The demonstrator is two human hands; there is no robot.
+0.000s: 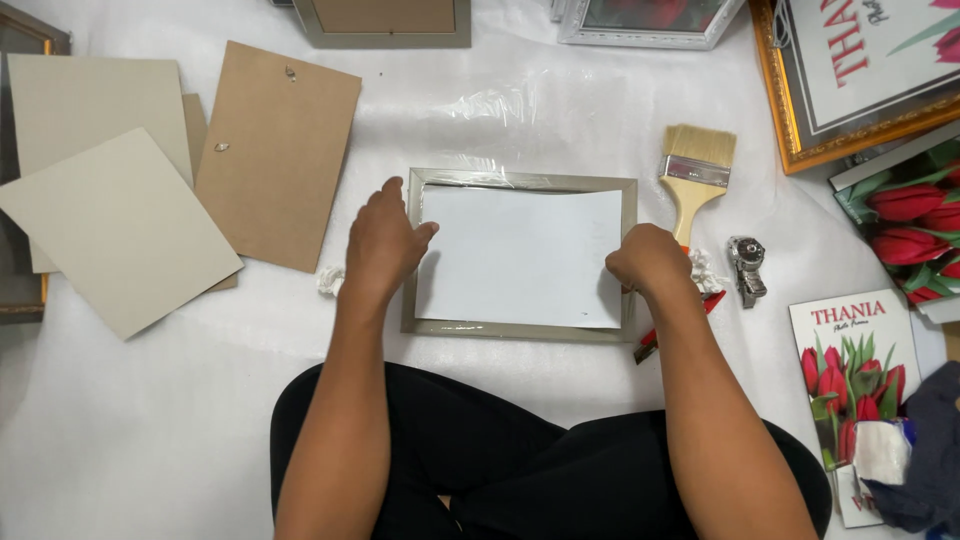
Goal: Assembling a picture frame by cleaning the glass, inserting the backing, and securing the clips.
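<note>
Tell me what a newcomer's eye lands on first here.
First, the grey frame lying face down at the centre of the white sheet, with white paper inside it. The left hand rests flat on its left edge and the right hand is curled at its right edge. Next, the paintbrush just right of the frame and the brown boards fanned out at left.

I note matt white paper point(520, 255) in a dull grey-gold frame point(628, 200), glossy plastic wrap at its top; brown fibreboard backing point(278, 150), matt; wood-handled brush point(693, 175), shiny metal ferrule.
</note>
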